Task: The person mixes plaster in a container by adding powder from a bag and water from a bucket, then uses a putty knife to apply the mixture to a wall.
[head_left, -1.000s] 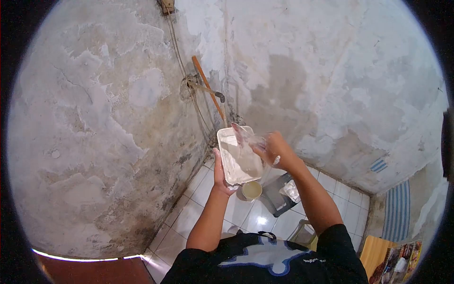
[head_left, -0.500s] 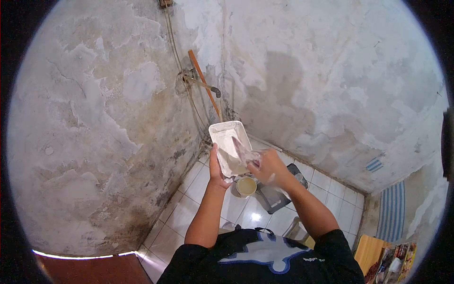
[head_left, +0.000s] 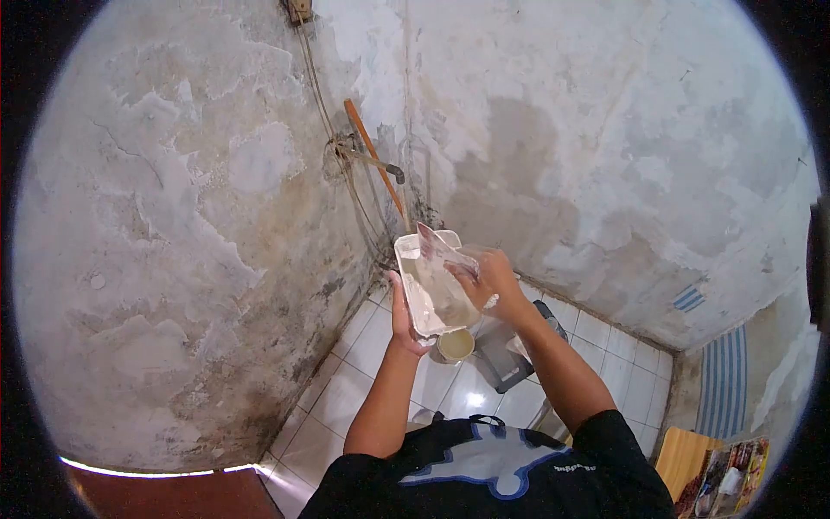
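My left hand (head_left: 402, 318) grips a white rectangular tub (head_left: 447, 329) along its left side and lower corner. Pale wet putty (head_left: 422, 298) coats the inside of the tub. In my right hand (head_left: 496, 284) is a putty-smeared scraper (head_left: 437, 248) with a wide blade, pinched by its near end. The blade is raised over the far part of the tub, its tip near the far rim. A white smear shows on the right wrist. Part of the tub's right side is hidden behind the right hand.
Below the tub, a round container (head_left: 456, 346) and a grey plastic bin or case (head_left: 506, 368) stand on the white tiled floor (head_left: 354, 398). A pipe (head_left: 372, 158) juts from the patchy left wall, beside a leaning orange-brown stick (head_left: 367, 138). A wooden board (head_left: 679, 463) lies at lower right.
The scraper has lifted from the middle of the tub toward its far rim, the blade now more upright. Tub and left hand have shifted slightly right and down in view.
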A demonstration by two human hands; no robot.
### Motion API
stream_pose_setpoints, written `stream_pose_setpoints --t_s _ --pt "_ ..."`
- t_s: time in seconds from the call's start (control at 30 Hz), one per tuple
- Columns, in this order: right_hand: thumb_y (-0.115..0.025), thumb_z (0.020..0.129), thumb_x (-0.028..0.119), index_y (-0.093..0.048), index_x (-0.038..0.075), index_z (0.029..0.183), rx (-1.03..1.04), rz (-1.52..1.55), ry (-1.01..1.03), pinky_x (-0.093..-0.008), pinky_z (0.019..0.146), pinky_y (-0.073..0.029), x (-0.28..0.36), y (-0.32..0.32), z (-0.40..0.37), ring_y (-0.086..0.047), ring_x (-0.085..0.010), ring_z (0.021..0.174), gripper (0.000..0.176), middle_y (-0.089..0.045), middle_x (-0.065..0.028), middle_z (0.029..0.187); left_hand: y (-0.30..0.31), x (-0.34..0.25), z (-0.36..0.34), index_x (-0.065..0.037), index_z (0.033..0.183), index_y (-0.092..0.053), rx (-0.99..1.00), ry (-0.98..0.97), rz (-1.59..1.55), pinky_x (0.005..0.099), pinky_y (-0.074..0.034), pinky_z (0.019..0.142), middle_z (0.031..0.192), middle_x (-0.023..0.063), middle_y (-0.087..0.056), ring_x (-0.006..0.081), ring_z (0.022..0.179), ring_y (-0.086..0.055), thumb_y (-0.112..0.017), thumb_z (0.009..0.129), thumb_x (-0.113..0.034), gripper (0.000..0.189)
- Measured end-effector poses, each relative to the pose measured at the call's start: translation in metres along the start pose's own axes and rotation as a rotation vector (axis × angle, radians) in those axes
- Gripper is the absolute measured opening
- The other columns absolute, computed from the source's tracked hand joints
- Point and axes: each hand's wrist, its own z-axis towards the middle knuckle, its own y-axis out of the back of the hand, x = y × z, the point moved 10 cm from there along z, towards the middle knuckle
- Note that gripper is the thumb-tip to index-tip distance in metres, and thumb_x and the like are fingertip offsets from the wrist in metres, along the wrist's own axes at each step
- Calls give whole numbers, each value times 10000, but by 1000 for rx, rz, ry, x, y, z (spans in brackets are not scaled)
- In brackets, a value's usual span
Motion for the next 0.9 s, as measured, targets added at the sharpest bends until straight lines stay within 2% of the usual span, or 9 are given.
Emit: stream_pose_setpoints --t_s 0.1,0.23,0.3,0.43,0.47,0.53,0.6,0.67,0.9 --pt "-639 843 200 -706 23 1024 40 -8 150 -474 798 -507 7 -17 -1 -640 -412 914 262 -684 -209 983 6 14 -2 -119 1435 -424 -30 67 -27 496 -481 1008 1369 116 -542 302 1210 -565 -371 971 -641 700" --pt "-642 849 234 -713 76 1061 181 -76 109 -460 824 -516 5 -34 -15 -650 -387 941 274 -687 -165 1062 11 8 -2 -117 1431 -435 -17 56 -78 504 -485 1000 1370 123 -546 311 1197 -575 -394 970 -626 689" --pt "-648 850 239 -715 79 1059 239 -101 148 -455 827 -517 6 -38 -24 -651 -377 950 271 -690 -157 1062 10 4 -5 -112 1424 -450 84 76 -84 477 -506 975 1328 128 -579 316 1161 -600 -401 950 -660 727" --pt "-657 861 246 -723 104 1054 433 -117 241 -445 827 -521 21 -32 -32 -653 -353 967 248 -695 -132 1061 21 -3 -3 -110 1436 -440 -10 44 -130 483 -516 957 1359 136 -560 327 1162 -600 -421 945 -651 731" --pt "-657 861 246 -723 104 1054 431 -117 241 -445 827 -521 16 -30 -29 -653 -353 967 248 -695 -132 1061 21 -2 -2 -110 1436 -440 -8 45 -130 483 -516 957 1359 136 -560 327 1162 -600 -421 945 -651 731" --pt "-651 871 238 -723 113 1059 244 -157 357 -451 818 -519 20 -12 -19 -652 -356 951 237 -695 -126 1027 7 -2 -3 -112 1438 -435 73 47 -47 486 -499 981 1368 132 -552 327 1185 -584 -411 956 -639 714" --pt "-647 874 240 -722 119 1059 198 -120 313 -463 811 -516 17 -3 -6 -649 -365 930 233 -688 -129 987 10 -2 -3 -114 1440 -432 29 27 -54 489 -489 994 1371 131 -549 327 1197 -575 -406 961 -633 707" --pt "-643 875 234 -716 112 1070 131 -162 126 -471 807 -515 7 9 0 -646 -370 917 241 -680 -144 968 12 -3 -4 -115 1441 -430 -17 10 -57 492 -478 1006 1375 129 -545 326 1209 -565 -402 965 -628 700" --pt "-614 892 271 -708 125 1115 287 -176 128 -469 832 -519 -5 -35 -33 -648 -369 961 282 -679 -129 1065 16 -19 0 -121 1443 -430 -22 -56 -28 487 -478 1007 1384 110 -542 318 1210 -565 -403 971 -616 684"
